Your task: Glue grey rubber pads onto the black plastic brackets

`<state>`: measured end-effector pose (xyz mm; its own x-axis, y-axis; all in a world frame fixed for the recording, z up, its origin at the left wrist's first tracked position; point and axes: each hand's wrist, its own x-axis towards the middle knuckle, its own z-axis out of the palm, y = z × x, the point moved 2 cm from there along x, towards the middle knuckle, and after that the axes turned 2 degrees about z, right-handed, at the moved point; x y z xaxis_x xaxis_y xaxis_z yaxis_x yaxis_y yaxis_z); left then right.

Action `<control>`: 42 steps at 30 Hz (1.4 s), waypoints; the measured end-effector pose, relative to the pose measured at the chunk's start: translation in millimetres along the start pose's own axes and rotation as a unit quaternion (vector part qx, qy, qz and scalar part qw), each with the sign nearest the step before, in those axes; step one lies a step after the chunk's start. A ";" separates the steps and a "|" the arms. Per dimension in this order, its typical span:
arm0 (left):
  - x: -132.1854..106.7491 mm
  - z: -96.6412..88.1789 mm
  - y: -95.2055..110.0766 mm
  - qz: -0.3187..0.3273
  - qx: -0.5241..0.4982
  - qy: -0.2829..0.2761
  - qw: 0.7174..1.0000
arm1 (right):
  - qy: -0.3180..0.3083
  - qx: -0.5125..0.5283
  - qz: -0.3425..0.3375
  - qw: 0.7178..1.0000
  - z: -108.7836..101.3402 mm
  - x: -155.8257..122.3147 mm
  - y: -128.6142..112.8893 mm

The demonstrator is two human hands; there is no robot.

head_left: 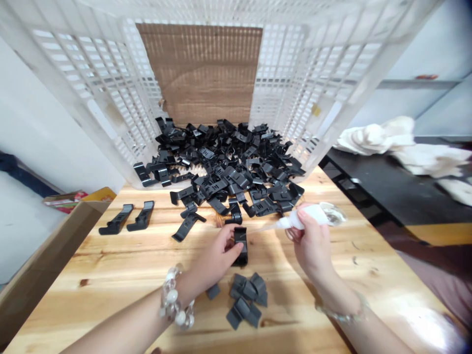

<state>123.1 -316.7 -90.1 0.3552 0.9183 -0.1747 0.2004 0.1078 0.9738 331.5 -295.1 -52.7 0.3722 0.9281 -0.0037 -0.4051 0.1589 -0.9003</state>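
Note:
My left hand (217, 258) pinches a black plastic clip (241, 246) flat against the wooden table (110, 275). My right hand (311, 241) grips a small white glue tube (313, 215), its thin nozzle pointing left toward the clip. A bead bracelet circles my left wrist. Just below the held clip lies a small heap of grey pads (246, 300).
A white slatted crate (92, 93) lies tipped on its side at the back, spilling a big pile of black clips (228, 167) onto the table. Two clips (127, 219) sit side by side at left. A cardboard box edge (44, 255) is far left; white rags (405, 145) lie at right.

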 end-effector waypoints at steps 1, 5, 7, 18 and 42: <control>0.0 0.0 -0.2 0.000 0.000 -0.001 1.000 | 0.002 -0.001 0.002 1.000 -0.4 -0.1 0.0; 1.0 -0.4 0.4 -0.002 0.008 0.000 1.000 | 0.003 -0.003 0.004 1.000 -0.9 -0.6 0.3; 1.5 -0.6 1.0 -0.005 0.012 0.003 1.000 | 0.002 -0.004 0.002 1.000 -0.5 -0.8 0.4; 1.0 0.4 -1.5 0.005 -0.016 -0.003 1.000 | 0.000 -0.005 0.001 1.000 0.8 -1.1 -1.0; -0.8 -0.6 1.0 0.000 0.003 0.006 1.000 | -0.003 -0.010 0.001 1.000 0.7 -1.4 -0.2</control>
<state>122.4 -317.2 -88.9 0.3451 0.9226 -0.1726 0.2060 0.1050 0.9729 330.5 -296.2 -52.3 0.3671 0.9302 -0.0029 -0.3886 0.1506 -0.9090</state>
